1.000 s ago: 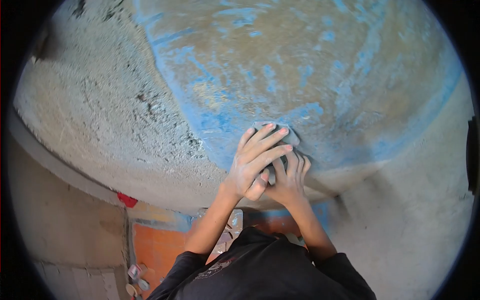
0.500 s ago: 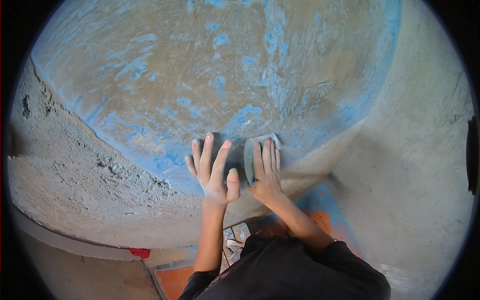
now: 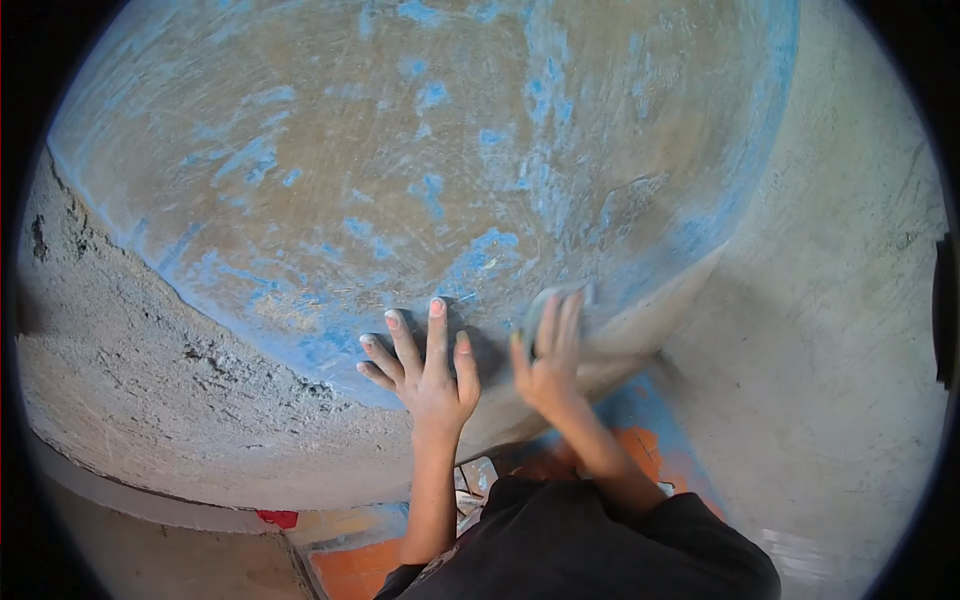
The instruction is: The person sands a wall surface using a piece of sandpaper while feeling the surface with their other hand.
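A large curved surface (image 3: 400,180), worn grey-brown with blue paint patches, rises in front of me. My left hand (image 3: 430,375) rests near its lower edge with fingers spread, holding nothing. To its right, my right hand (image 3: 552,365) presses a grey-green sanding pad (image 3: 540,308) against the surface, fingers laid over it. Both hand and pad are smeared by motion, and the pad's underside is hidden. Pale dust coats the fingertips of my left hand.
Rough bare concrete (image 3: 230,370) borders the curved surface at the lower left. A smooth grey wall (image 3: 830,330) stands on the right. Below are orange floor tiles (image 3: 350,568) with blue smears and a small red object (image 3: 278,518).
My right hand has slid right with the sanding pad, its thumb now apart from the other fingers. My left hand has moved slightly down, its fingers spread wider.
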